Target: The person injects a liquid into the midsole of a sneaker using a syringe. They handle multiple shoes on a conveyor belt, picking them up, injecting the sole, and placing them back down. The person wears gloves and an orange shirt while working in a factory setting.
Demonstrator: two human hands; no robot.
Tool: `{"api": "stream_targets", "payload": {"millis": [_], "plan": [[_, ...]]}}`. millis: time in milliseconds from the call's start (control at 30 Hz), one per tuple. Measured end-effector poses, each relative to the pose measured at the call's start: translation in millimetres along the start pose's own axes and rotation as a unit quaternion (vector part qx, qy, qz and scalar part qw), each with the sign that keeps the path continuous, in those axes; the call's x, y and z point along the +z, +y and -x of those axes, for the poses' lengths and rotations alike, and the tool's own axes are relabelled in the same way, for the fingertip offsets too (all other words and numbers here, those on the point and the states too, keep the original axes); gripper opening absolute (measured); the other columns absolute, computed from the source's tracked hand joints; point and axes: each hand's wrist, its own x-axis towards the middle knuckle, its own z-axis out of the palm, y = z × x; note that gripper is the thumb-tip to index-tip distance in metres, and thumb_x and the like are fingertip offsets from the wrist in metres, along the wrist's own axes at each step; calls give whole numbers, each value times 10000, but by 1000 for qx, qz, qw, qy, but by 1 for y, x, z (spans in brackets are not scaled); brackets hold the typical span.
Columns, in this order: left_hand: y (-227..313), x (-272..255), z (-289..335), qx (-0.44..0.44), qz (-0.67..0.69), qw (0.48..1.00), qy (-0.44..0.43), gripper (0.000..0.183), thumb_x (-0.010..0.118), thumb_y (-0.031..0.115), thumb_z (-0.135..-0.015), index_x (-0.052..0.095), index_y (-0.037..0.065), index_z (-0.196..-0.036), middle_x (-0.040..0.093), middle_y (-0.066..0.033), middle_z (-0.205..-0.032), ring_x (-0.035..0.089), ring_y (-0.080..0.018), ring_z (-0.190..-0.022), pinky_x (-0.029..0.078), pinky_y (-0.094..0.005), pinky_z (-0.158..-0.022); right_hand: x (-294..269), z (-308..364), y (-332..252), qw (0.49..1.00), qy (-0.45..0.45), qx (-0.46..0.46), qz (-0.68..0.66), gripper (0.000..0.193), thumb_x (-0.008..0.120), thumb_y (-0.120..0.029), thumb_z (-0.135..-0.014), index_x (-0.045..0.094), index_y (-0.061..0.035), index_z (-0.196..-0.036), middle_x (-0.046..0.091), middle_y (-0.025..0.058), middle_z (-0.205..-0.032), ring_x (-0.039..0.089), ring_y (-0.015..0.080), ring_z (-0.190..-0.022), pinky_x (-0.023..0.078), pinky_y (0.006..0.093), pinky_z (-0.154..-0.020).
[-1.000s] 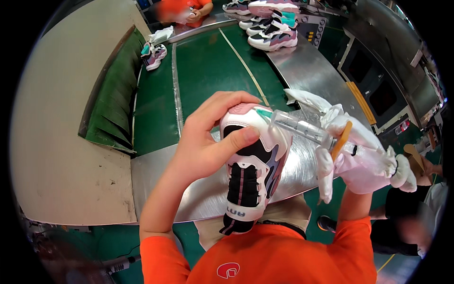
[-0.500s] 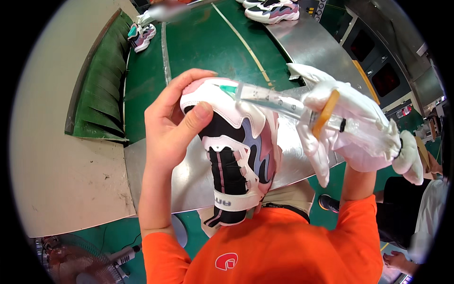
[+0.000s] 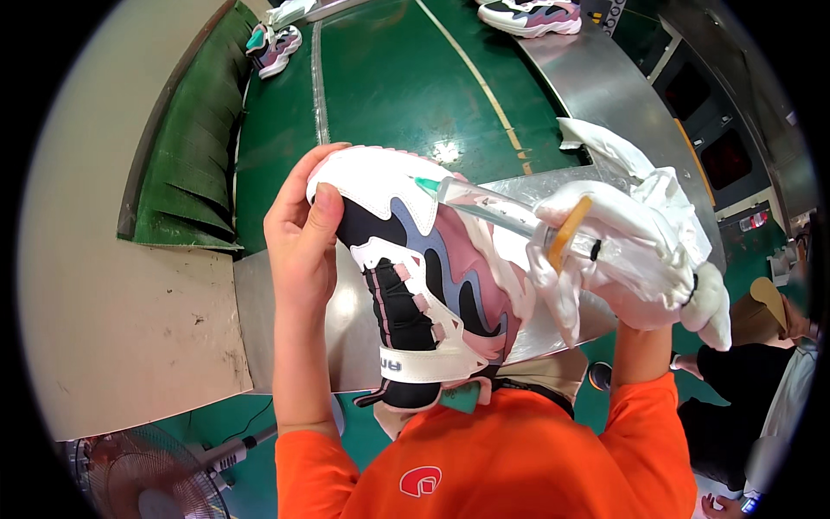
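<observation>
My bare left hand is closed around the toe of a sneaker in white, black, pink and blue-grey, its thumb on the upper. The sneaker is held tilted, toe up and away, heel close to my body. My right hand, in a white glove, is closed on a clear syringe with a green tip. The tip meets the edge of the white toe overlay; whether it touches I cannot tell. An amber-coloured piece sits across the syringe by the fingers. White crumpled cloth shows behind the glove.
A green conveyor belt runs ahead, with a metal ledge on its right. A sneaker lies far left by green flaps; more stand far right. A fan is lower left. Another person is at right.
The sneaker has rolled to show more of its side. The syringe tip has shifted along the toe overlay edge, and the syringe lies lower relative to the toe.
</observation>
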Motion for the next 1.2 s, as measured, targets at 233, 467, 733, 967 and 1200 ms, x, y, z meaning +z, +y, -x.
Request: {"api": "stream_targets", "payload": {"millis": [233, 467, 733, 967, 1200], "plan": [[-15, -10, 3, -1, 20, 999, 43, 530, 629, 316, -944, 505, -74, -1281, 618, -126, -1170, 600, -177, -1066, 456, -292, -933, 8, 13, 12, 927, 1, 121, -356, 567, 460, -357, -966, 436, 150, -1220, 546, 299, -836, 586, 334, -586, 493, 325, -442], [-24, -17, 9, -17, 33, 996, 79, 470, 580, 283, -975, 510, -72, -1276, 618, -127, -1170, 603, -176, -1062, 459, -287, -931, 16, 17, 23, 911, -28, 101, -398, 584, 479, -372, -953, 431, 147, -1217, 544, 318, -841, 572, 333, -493, 496, 337, -388], [-30, -19, 12, -42, 58, 991, 116, 410, 580, 238, -977, 538, -62, -1254, 643, -116, -1120, 619, -154, -1014, 474, -269, -896, 12, 22, 20, 911, -47, 150, -382, 613, 510, -384, -934, 436, 151, -1223, 563, 313, -863, 592, 320, -521, 507, 334, -418], [-32, -22, 14, -54, 66, 987, 132, 393, 578, 225, -978, 549, -59, -1248, 650, -110, -1114, 623, -151, -997, 479, -267, -880, 8, 26, 18, 911, -51, 178, -367, 639, 537, -395, -917, 441, 154, -1229, 579, 309, -882, 609, 308, -546, 517, 331, -443], [-33, -22, 15, -55, 63, 986, 141, 395, 571, 236, -981, 552, -59, -1243, 651, -112, -1118, 627, -155, -1001, 482, -267, -876, 5, 33, 12, 911, -36, 227, -341, 665, 564, -405, -900, 446, 158, -1235, 595, 304, -901, 626, 297, -571, 526, 328, -469]]}}
